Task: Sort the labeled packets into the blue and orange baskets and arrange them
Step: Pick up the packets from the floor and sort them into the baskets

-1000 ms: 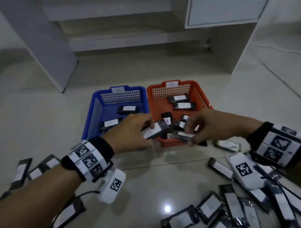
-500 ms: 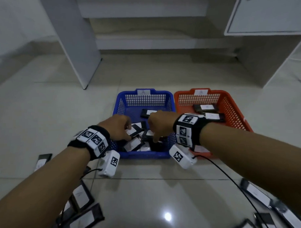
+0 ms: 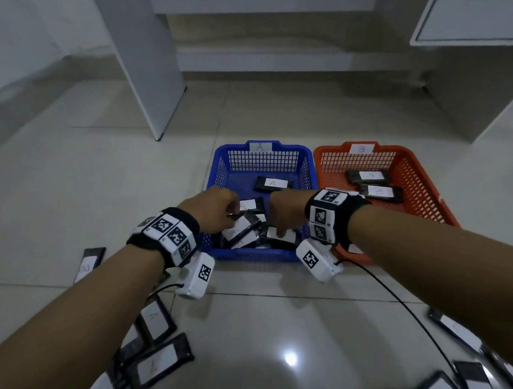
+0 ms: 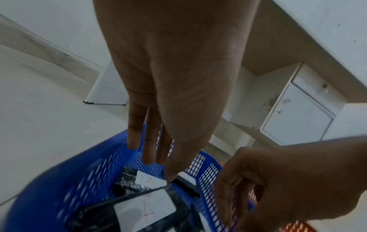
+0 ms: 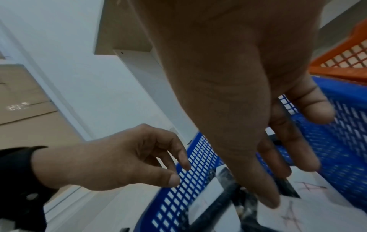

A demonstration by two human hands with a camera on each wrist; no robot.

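Floor tiles [image 3: 74,183] carry everything here, and on them two mesh baskets are set side by side, rims almost touching — the blue basket [image 3: 223,166], tagged A on its far rim, and the orange basket [image 3: 417,171], tagged B, presumably so that each letter has its own bin within reach. Loose packets [image 3: 159,360] are left scattered near the lower edge of the head view, on both sides of the arms, so the sorting is judged unfinished. Two packets [image 3: 368,176] are laid flat toward the far side of the orange basket; one A packet [image 3: 272,183] lies alone near the far wall of the blue basket, while a jumbled heap of A packets [image 3: 242,228] is crowded against its near wall. Both hands are lowered into that heap, apparently to tidy it. The left hand [image 3: 213,210] is held with fingers extended and close together, its thumb tip just touching a black packet [image 4: 185,184] in the left wrist view; nothing is gripped. The right hand [image 3: 285,210] is spread loosely, fingers a little apart, its fingertips [image 5: 270,202] resting on a white label [image 5: 298,211] — pressing, it seems, not pinching.
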